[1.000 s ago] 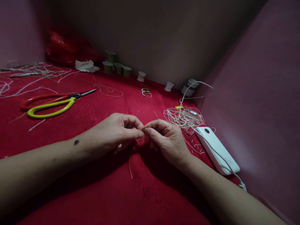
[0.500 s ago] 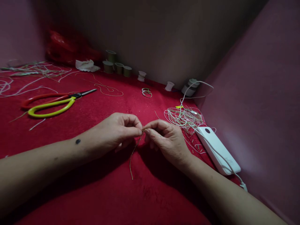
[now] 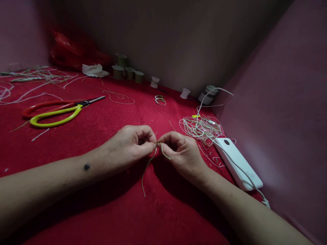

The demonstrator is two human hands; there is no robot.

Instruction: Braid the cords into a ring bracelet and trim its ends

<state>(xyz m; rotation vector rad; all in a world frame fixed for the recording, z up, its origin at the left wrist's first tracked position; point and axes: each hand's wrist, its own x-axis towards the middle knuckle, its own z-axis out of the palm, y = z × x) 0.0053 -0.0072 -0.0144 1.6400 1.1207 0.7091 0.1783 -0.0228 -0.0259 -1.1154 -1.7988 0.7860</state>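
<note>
My left hand [image 3: 135,143] and my right hand [image 3: 182,151] meet near the middle of the red cloth, thumb and forefinger of each pinched on a thin greenish-brown cord [image 3: 143,177]. One strand of the cord dangles below the fingertips, and a short pale end curves over my right thumb. Another short end pokes up beside the left forefinger. What lies right between the fingertips is too small to make out. A small cord loop [image 3: 160,99], like a bracelet, rests on the cloth beyond my hands.
Scissors [image 3: 56,115] with red and yellow handles lie at left, below tangled white cords [image 3: 38,78]. Thread spools [image 3: 118,72] stand along the back wall. At right are a cord tangle [image 3: 200,129] and a white power bank [image 3: 238,165] with a cable. A red plastic bag [image 3: 68,51] sits back left.
A short pale cord end now shows over my right thumb, and another pokes up by the left forefinger. My left hand has shifted slightly; both hands still pinch the cord.
</note>
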